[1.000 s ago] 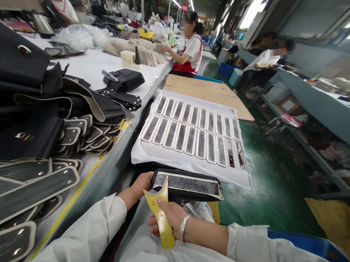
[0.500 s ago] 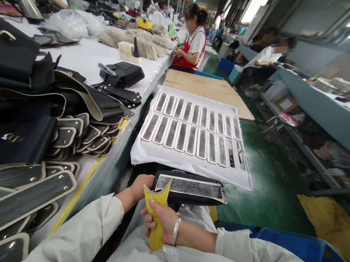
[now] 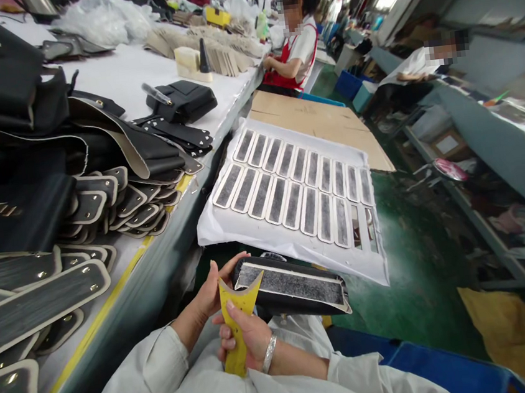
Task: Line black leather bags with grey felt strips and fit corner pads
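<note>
My right hand [image 3: 247, 334] is closed around a yellow flat tool [image 3: 240, 299] that stands upright, with a concave, forked top edge. My left hand [image 3: 214, 292] is open at the near left end of a black leather bag [image 3: 279, 310], its thumb up and its fingers stretched along the bag's far edge. The fingertips are partly behind the bag. On the bag's upturned face is a grey, fuzzy-looking strip [image 3: 294, 279] with a pale border. The yellow tool's tips overlap the bag's left end in view; whether they touch cannot be made out.
Beyond the bag, a white cloth-covered board [image 3: 267, 236] bears rows of grey strips, with cardboard [image 3: 315, 119] behind. At left, a table holds black bags [image 3: 13, 191] and stacked straps [image 3: 48, 300]. A co-worker in a red apron [image 3: 288, 62] sits farther back. A blue container [image 3: 430, 360] lies low right.
My left hand has opened from its closed hold at the bag's end, thumb now raised and fingers extended. The right hand still holds the yellow tool. The camera view has shifted slightly.
</note>
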